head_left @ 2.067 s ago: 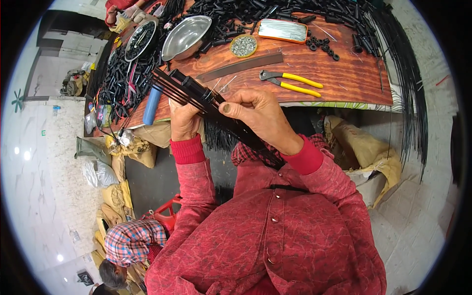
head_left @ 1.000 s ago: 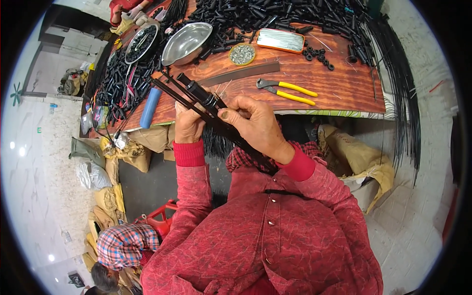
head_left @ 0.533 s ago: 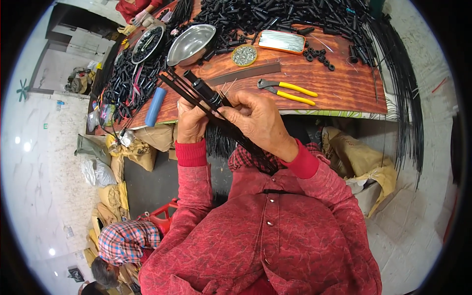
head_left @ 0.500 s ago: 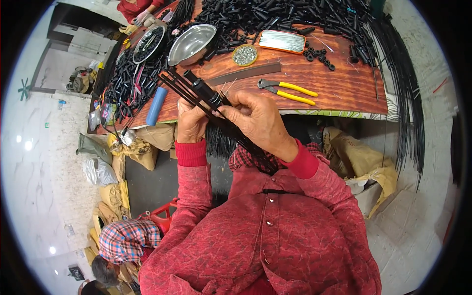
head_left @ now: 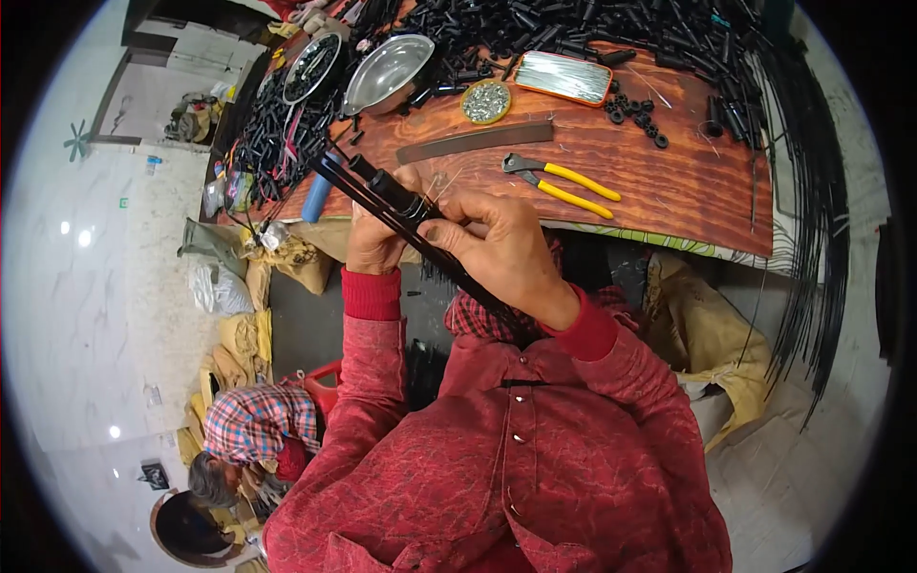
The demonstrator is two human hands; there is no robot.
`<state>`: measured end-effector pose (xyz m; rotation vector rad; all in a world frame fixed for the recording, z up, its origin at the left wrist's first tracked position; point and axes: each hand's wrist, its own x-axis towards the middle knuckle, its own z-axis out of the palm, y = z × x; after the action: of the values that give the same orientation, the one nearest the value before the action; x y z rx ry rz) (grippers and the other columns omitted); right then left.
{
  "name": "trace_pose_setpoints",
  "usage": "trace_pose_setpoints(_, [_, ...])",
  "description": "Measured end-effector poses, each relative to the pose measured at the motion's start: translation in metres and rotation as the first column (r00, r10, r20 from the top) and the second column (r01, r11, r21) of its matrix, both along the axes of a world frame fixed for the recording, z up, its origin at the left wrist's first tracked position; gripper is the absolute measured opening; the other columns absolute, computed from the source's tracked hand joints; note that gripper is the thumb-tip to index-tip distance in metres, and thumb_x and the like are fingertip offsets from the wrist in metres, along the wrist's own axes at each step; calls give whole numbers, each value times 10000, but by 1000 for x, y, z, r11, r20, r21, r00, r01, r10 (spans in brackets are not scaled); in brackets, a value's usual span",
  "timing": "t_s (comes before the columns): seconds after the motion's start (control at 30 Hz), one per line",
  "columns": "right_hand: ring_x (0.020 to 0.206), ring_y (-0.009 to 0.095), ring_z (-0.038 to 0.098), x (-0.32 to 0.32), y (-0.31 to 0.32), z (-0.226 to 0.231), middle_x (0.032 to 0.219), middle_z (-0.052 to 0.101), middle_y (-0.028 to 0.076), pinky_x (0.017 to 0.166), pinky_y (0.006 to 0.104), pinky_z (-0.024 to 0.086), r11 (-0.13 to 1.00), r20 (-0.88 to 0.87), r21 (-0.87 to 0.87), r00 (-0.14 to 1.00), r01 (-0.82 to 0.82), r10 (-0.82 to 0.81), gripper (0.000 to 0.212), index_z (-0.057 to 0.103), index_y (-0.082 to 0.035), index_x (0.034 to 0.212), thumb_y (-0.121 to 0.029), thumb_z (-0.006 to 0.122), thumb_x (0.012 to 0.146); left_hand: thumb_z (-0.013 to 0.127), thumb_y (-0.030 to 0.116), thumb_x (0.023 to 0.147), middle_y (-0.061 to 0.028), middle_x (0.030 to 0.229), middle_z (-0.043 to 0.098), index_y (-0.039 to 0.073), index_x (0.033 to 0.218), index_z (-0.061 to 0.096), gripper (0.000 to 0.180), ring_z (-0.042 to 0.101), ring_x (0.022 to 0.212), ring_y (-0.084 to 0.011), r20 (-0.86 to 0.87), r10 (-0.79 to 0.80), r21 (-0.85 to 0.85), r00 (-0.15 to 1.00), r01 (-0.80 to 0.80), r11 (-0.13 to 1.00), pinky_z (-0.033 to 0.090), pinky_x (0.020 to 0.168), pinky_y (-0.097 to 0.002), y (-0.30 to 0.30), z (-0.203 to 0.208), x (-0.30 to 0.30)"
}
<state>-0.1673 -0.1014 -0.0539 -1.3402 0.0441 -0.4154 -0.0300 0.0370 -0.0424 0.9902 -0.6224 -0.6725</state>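
Observation:
My left hand (head_left: 375, 241) is closed from behind around a bundle of thin black rods (head_left: 458, 270) and short black tubes (head_left: 390, 188). The bundle slants from upper left down toward my lap. My right hand (head_left: 506, 250) pinches the bundle at the tubes' lower end, with the thumb in front and the fingertips partly hidden. Thin loose wire ends (head_left: 442, 183) stick up between the hands. On the table beyond lie end-cutting pliers (head_left: 577, 180) with yellow handles and a flat dark metal strip (head_left: 475, 142).
Piles of black tubes (head_left: 497, 33) cover the table's far side. A metal bowl (head_left: 390, 74), a tray of thin wires (head_left: 564, 78), a dish of small metal pieces (head_left: 485, 101) and a blue cylinder (head_left: 318, 198) stand closer. Black rods (head_left: 812, 220) hang off the right edge. A person (head_left: 258, 425) sits lower left.
The whole view has shifted a little, with the table sliding right. The bundle has turned slightly, showing the tubes' ends more. Both hands keep their hold.

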Motion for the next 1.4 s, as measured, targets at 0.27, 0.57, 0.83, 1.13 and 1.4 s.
trace_pose_setpoints(0.27, [664,25,543,19,4,-2,724,628,-21,549,222,452,997,-99,-67,994,34,-40,102,663,42,890,-56,676,914,817,0,668,-153,1036,688,-56,1126,584,517,697,916,-249,109,131,190,985,-150,970,580,817,-364,20,8,16])
trace_pose_setpoints(0.57, [720,24,564,33,19,9,747,641,-18,614,215,467,978,-192,-206,981,-29,-11,106,658,36,891,-62,656,931,789,-27,653,-108,945,674,-50,1047,619,430,681,843,-208,74,68,111,995,-76,991,565,765,-313,34,-7,39])
trace_pose_setpoints(0.83, [725,28,557,37,34,11,769,646,-3,618,210,452,985,-207,-172,978,-6,-30,143,645,30,859,-82,641,948,806,23,619,-112,963,595,-56,997,619,429,627,832,-204,63,43,147,997,-52,988,518,796,-312,40,-5,41])
trace_pose_setpoints(1.13, [703,29,522,38,34,16,740,596,-30,607,210,437,990,-246,-109,968,-90,60,150,637,8,830,-88,651,944,790,48,591,-91,924,623,-45,969,660,411,628,787,-184,223,-7,183,975,-35,982,511,719,-285,53,-6,53])
trace_pose_setpoints(1.4, [707,27,523,38,41,11,760,613,-32,619,204,437,985,-192,-164,981,-47,15,145,644,5,827,-84,656,940,812,81,633,-90,924,640,-42,1006,636,430,659,811,-188,46,56,109,997,-61,992,535,756,-290,52,-18,40])
